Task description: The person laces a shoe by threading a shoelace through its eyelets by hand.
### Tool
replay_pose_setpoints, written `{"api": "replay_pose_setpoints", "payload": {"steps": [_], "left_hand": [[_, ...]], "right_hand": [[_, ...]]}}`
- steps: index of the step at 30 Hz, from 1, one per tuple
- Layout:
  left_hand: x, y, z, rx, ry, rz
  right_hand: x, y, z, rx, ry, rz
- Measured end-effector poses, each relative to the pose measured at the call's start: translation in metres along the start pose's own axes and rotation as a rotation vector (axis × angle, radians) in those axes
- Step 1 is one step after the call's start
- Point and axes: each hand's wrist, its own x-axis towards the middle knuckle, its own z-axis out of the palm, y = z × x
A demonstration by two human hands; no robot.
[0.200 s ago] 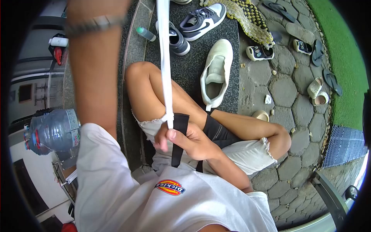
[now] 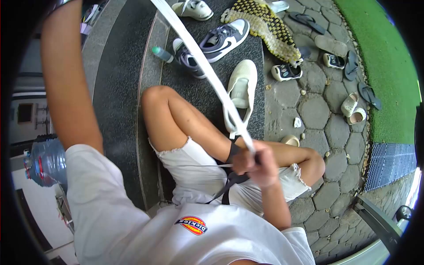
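My right hand [image 2: 261, 167], blurred, is closed around the lower end of a long flat white lace [image 2: 198, 57]. That lace runs taut up and left, past the top edge. My left forearm [image 2: 70, 84] reaches up at the left; its hand is outside the frame. Dark strap pieces [image 2: 237, 178] hang just below my right hand, over my light shorts [image 2: 194, 165]. A thin pale strand lies across them. Beyond my crossed legs, a white shoe without visible laces [image 2: 248, 73] lies on the dark step, partly behind the stretched lace.
Grey-and-white sneakers [image 2: 234, 39], another pale shoe [image 2: 194, 9] and a small green-capped bottle [image 2: 162, 54] are on the step [image 2: 119, 88]. A woven yellow-black mat [image 2: 267, 26], sandals and clogs [image 2: 349, 104] lie on the stone paving [image 2: 320, 106]. Large water bottle [image 2: 48, 161] at left.
My right hand has moved right and closed on the lace, which now slants instead of hanging nearly upright. My left arm has swung further left. The view has shifted slightly.
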Motion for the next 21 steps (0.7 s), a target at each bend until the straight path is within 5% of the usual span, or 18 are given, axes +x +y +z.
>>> {"api": "replay_pose_setpoints", "payload": {"steps": [1, 2, 4, 5, 10, 14, 18, 20, 21], "left_hand": [[0.004, 0.001, -0.002, 0.006, 0.009, 0.038], [-0.003, -0.016, 0.045, 0.149, 0.491, 0.142], [-0.007, -0.002, 0.013, 0.290, 0.433, 0.057], [-0.013, 0.004, -0.007, 0.306, 0.463, 0.043], [-0.037, 0.001, -0.133, 0.213, 0.528, -0.085], [-0.070, -0.075, -0.172, -0.115, 0.561, -0.128], [-0.131, -0.145, -0.176, -0.426, 0.628, -0.139], [-0.158, -0.175, -0.173, -0.485, 0.611, -0.137], [-0.168, -0.191, -0.168, -0.457, 0.530, -0.108]], "right_hand": [[-0.013, -0.013, -0.023, -0.033, 0.040, -0.059], [-0.032, -0.032, -0.034, -0.115, 0.211, -0.124], [-0.077, -0.067, -0.064, -0.155, 0.615, -0.227], [-0.090, -0.094, -0.062, -0.219, 0.433, -0.313], [-0.195, -0.164, -0.054, -0.516, 0.738, -0.475], [-0.270, -0.176, -0.034, -0.743, 1.109, -0.492], [-0.327, -0.126, -0.028, -0.827, 1.319, -0.282], [-0.356, -0.069, -0.025, -0.762, 1.309, 0.119], [-0.366, -0.044, -0.018, -0.919, 1.096, 0.537]]}}
